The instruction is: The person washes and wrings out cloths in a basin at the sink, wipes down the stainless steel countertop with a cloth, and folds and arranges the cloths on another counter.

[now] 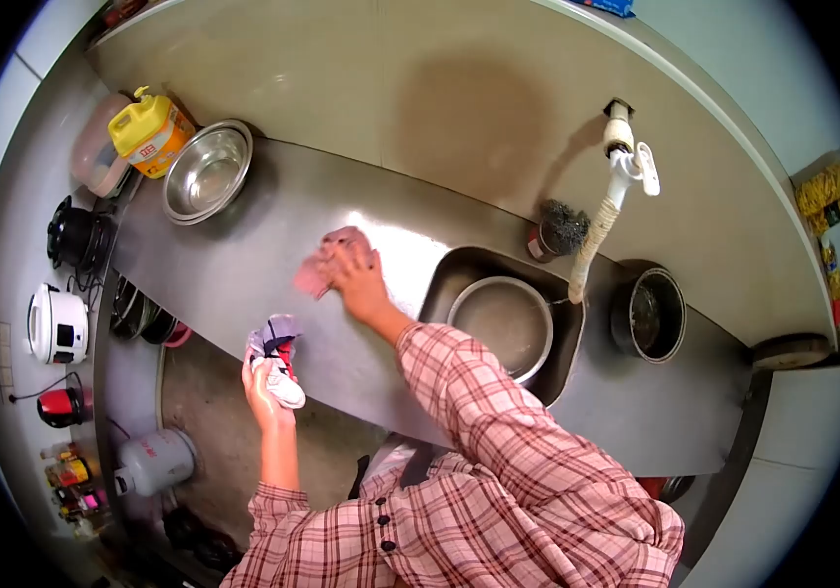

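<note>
My right hand (359,279) presses a pink cloth (317,272) against the steel counter (381,367), left of the sink. Its fingers lie over the cloth, which spreads out past them. My left hand (265,397) is raised off the counter's front edge, its fingers wrapped round a bunched cloth (278,355) in white, purple, red and dark blue. In the sink (438,294) sits a round metal basin (500,318), partly covered by my right sleeve.
Steel bowls (207,174) and a yellow jug (150,135) stand at the back left. Right of the sink is a dark pot (647,316). A white tap (621,176) reaches over the sink beside a can with a scourer (562,230). A gas cylinder (157,461) stands lower left.
</note>
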A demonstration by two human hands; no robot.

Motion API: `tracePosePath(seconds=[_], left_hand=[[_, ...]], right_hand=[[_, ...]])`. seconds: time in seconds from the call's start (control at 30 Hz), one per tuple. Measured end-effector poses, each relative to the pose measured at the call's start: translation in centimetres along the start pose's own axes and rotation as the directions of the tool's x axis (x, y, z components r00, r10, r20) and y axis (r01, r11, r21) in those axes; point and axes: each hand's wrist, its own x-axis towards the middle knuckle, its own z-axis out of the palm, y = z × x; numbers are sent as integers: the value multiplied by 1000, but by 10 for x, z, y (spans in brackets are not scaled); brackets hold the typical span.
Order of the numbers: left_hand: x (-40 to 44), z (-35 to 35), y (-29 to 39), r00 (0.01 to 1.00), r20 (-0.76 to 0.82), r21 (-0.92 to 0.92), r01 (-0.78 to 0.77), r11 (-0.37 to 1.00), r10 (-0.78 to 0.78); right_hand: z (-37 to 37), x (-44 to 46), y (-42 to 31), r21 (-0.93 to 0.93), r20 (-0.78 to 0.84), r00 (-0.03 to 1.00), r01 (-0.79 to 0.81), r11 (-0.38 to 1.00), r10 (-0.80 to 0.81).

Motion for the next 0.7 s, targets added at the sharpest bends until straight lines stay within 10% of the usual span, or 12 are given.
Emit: tracePosePath(seconds=[0.23,0.33,0.43,0.57,0.63,0.7], left_hand=[[-9,43,-18,991,128,59,38,998,-45],[-17,76,-24,964,235,86,103,991,-121],[-25,103,-33,922,351,60,150,987,-161],[-27,126,-53,883,441,78,140,987,-160],[-36,131,-50,848,484,95,193,976,-215],[-42,130,-51,820,525,102,206,973,-229]], right_hand=[[-93,-77,99,4,-354,919,-185,983,174],[-152,-109,82,466,92,595,-735,493,799],[-224,-133,48,639,182,643,-652,408,744],[-349,-119,1,719,-185,694,-388,577,696],[-406,-100,-2,476,-473,713,-288,831,518],[-450,-89,17,561,-387,725,-305,770,569]])
